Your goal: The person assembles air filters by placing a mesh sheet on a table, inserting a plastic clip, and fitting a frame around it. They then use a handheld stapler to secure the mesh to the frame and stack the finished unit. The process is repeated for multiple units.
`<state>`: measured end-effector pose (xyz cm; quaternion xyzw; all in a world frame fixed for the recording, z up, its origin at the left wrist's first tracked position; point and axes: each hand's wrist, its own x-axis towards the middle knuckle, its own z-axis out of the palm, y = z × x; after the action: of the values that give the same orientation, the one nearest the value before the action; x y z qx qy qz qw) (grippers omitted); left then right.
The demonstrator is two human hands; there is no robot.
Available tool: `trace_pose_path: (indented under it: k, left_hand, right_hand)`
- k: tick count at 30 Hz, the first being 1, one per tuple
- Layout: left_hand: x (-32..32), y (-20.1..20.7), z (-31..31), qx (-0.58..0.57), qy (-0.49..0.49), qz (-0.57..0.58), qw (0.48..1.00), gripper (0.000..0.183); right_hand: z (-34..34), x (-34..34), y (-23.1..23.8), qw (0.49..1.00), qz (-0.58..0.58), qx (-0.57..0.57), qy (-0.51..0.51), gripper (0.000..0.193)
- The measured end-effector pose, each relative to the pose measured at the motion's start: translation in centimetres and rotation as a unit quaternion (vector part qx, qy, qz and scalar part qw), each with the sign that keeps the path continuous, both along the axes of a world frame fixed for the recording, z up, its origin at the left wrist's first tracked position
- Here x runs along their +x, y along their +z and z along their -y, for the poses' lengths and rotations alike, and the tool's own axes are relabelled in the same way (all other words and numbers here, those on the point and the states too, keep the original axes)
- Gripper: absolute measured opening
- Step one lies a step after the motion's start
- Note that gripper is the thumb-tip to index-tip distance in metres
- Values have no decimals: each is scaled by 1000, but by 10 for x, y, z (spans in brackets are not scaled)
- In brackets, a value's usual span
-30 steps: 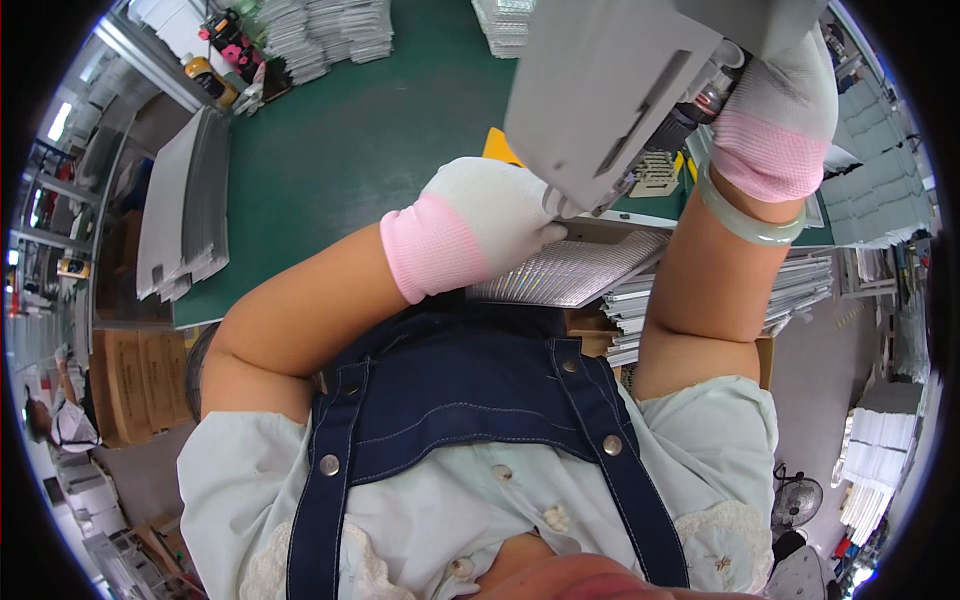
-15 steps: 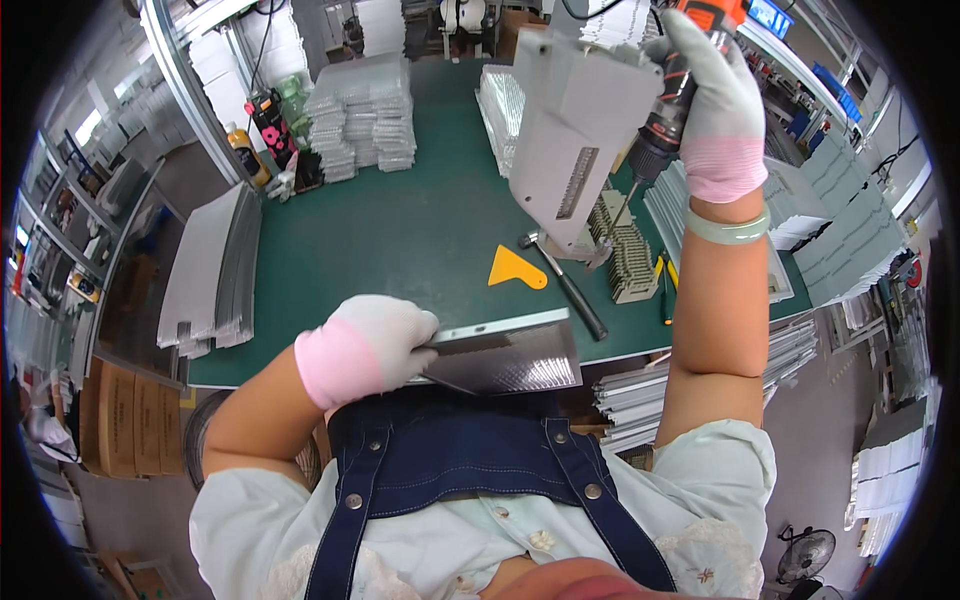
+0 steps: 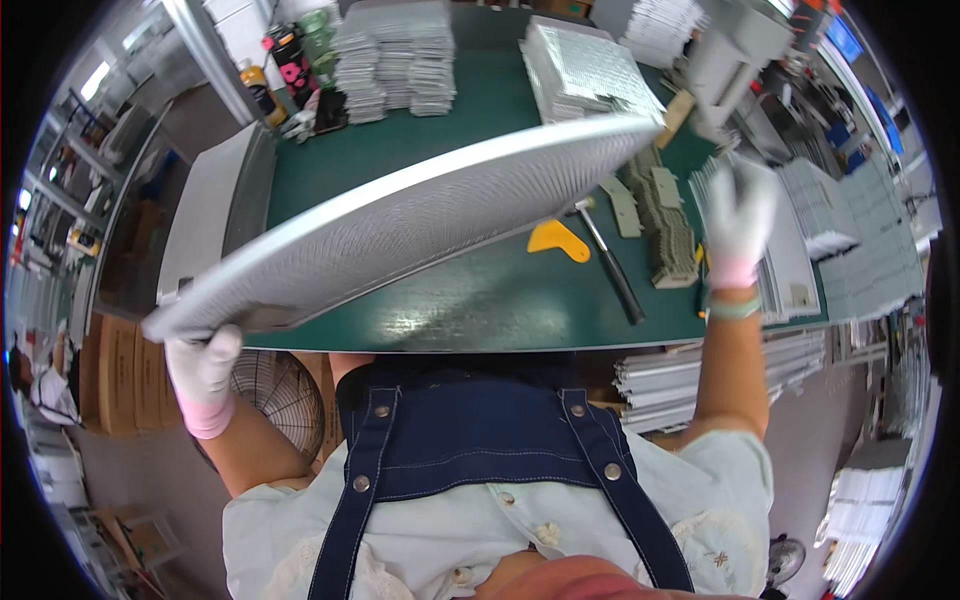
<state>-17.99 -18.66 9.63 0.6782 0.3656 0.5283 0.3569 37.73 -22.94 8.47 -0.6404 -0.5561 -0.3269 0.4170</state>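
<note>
My left hand [image 3: 205, 375], in a white glove with a pink cuff, grips the near left end of a long grey panel [image 3: 400, 225]. The panel has a finely ribbed face and a pale frame edge. It is tilted above the table, its far end raised to the right. My right hand [image 3: 742, 215], gloved alike, is over the right side and smeared by motion; I cannot make out its fingers. Near it are grey-green slotted blocks [image 3: 672, 235], a hammer [image 3: 618, 270] and a yellow scraper [image 3: 560, 240]. The orange power drill [image 3: 815, 18] is at the upper right, out of my hand.
On the green table [image 3: 450, 305] stand stacked silver panels [image 3: 395, 60] at the back left and a foil-topped stack [image 3: 590, 65] at the back. A grey stand [image 3: 735, 65] rises behind my right hand. Pale sheets [image 3: 215, 200] lean at the left; a fan [image 3: 280, 400] stands below.
The panel has swung up from the table's front edge and spread across the view, with my left hand moving left. My right hand has let go of the drill and come down.
</note>
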Motion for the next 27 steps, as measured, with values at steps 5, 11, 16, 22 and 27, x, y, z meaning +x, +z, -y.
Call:
trace_pose_path:
  k: [5, 11, 16, 22, 27]
  left_hand:
    - [42, -59, -22, 9, 57, -84, 995, 26]
    - [39, -87, -58, -91, 81, -122, 985, 25]
    - [44, -80, -59, -60, 77, -182, 978, 28]
    - [39, -89, -53, -56, 70, -134, 987, 26]
    - [48, -82, -49, -78, 67, -134, 986, 22]
  right_hand:
    - [4, -22, -143, 796, -170, -569, -117, 54]
    - [-29, -45, -107, 817, -361, -443, 78, 27]
    - [-70, -78, -15, 908, -188, -352, 125, 26]
    - [-113, -107, 39, 945, -158, -261, 116, 31]
    - [-135, -85, 2, 859, -29, -509, -43, 34]
